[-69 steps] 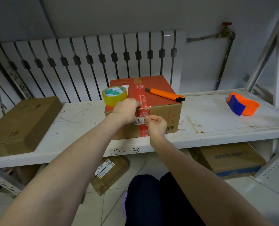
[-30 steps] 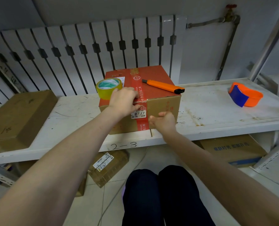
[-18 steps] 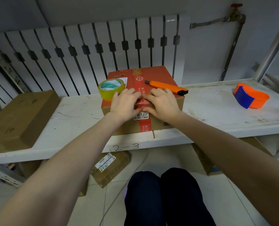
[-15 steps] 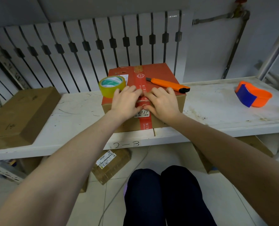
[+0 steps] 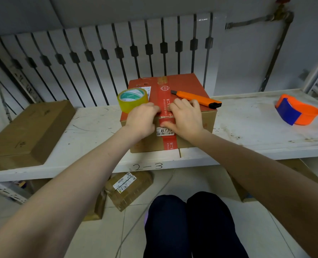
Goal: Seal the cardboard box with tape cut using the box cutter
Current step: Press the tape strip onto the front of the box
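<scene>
A cardboard box [image 5: 189, 84] with a red top stands at the front of a white shelf [image 5: 91, 131]. A red strip of tape [image 5: 165, 95] runs along the top seam and down the front face. On the box top lie a yellow roll of clear tape [image 5: 132, 100] at the left and an orange box cutter [image 5: 196, 98] at the right. My left hand [image 5: 142, 119] and my right hand [image 5: 185, 117] press flat on the box's front top edge, one on each side of the red strip. Neither hand holds anything.
A flat brown box [image 5: 26, 131] lies at the shelf's left end. An orange and blue tape dispenser [image 5: 296, 112] sits at the right. A radiator [image 5: 117, 58] stands behind. Parcels [image 5: 128, 189] lie on the floor under the shelf, by my knees [image 5: 188, 220].
My right hand has come up from the box's front face to its top edge, beside my left hand. Since then both hands stay pressed there.
</scene>
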The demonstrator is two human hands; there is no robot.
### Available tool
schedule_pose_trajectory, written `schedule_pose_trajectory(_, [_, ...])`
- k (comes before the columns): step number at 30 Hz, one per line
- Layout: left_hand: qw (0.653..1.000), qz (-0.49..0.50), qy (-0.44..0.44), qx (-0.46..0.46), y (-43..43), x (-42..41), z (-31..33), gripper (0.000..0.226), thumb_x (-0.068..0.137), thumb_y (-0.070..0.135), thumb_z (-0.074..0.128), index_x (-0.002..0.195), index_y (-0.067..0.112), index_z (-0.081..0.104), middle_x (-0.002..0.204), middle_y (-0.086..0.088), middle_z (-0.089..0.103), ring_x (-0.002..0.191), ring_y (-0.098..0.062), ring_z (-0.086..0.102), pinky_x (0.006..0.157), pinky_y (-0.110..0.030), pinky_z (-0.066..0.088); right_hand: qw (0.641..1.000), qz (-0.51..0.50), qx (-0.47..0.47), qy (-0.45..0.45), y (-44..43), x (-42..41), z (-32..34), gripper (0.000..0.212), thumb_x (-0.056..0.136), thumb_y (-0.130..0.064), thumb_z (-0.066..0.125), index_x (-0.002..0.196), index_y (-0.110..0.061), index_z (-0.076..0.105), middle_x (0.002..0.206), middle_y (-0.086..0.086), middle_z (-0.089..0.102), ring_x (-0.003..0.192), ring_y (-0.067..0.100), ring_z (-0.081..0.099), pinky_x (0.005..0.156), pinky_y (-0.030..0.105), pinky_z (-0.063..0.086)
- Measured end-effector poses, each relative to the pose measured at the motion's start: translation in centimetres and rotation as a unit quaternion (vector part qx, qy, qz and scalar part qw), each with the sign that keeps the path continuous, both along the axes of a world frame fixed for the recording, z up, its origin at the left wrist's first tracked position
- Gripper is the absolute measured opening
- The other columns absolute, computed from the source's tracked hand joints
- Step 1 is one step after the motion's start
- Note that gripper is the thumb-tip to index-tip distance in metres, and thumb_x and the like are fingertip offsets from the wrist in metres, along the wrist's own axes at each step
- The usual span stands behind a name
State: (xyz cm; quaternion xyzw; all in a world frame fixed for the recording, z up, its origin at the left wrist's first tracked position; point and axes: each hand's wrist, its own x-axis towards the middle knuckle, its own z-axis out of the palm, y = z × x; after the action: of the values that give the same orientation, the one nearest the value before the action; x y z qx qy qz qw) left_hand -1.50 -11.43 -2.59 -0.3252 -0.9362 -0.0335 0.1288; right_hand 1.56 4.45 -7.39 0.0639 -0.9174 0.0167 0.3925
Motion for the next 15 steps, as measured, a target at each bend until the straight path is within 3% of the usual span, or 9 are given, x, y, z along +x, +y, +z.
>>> schedule_pose_trajectory(4, [1.0,0.0,0.014,0.0,0.5,-0.1,0.1,0.041,0.076,0.038,0.066,0.109,0.015,0.062,0.103,-0.003,0.063,0.095,-0.024,0.061,0.076,-0.037,0.053,0.994,-0.011,0.1,-0.042,0.4,0.7,-0.7,0.067,0.058,-0.053,0.079,0.105,-0.011,0.059,0.102,0.006,0.063,0.092,0.025,0.06,0.081,0.038,0.044])
schedule_pose_trajectory(8, [1.0,-0.001,0.027,0.006,0.8,0.0,0.0,0.052,0.076,0.058,0.06,0.105,0.016,0.062,0.098,-0.002,0.062,0.091,-0.022,0.059,0.077,-0.036,0.05,0.986,0.031,0.147,-0.075,2.4,0.8,1.2,0.07,0.059,-0.059,0.076,0.11,-0.014,0.059,0.106,0.004,0.062,0.094,0.024,0.059,0.083,0.038,0.043])
schedule_pose_trajectory(11, [0.999,0.001,0.051,0.01,1.4,0.2,-0.4,0.047,0.078,0.053,0.062,0.104,0.014,0.059,0.1,-0.004,0.061,0.096,-0.023,0.058,0.083,-0.037,0.045,0.993,0.033,0.088,-0.077,2.3,0.6,1.4,0.059,0.066,-0.059,0.071,0.105,-0.016,0.063,0.101,0.003,0.064,0.092,0.024,0.059,0.082,0.039,0.04])
schedule_pose_trajectory(15, [0.996,-0.011,0.09,-0.022,1.2,0.1,-0.8,0.042,0.08,0.043,0.063,0.108,0.013,0.054,0.107,-0.005,0.06,0.105,-0.025,0.055,0.092,-0.037,0.037,0.995,0.047,0.052,-0.067,2.1,0.2,0.4,0.047,0.07,-0.046,0.074,0.107,-0.018,0.065,0.099,0.002,0.064,0.092,0.024,0.058,0.081,0.038,0.039])
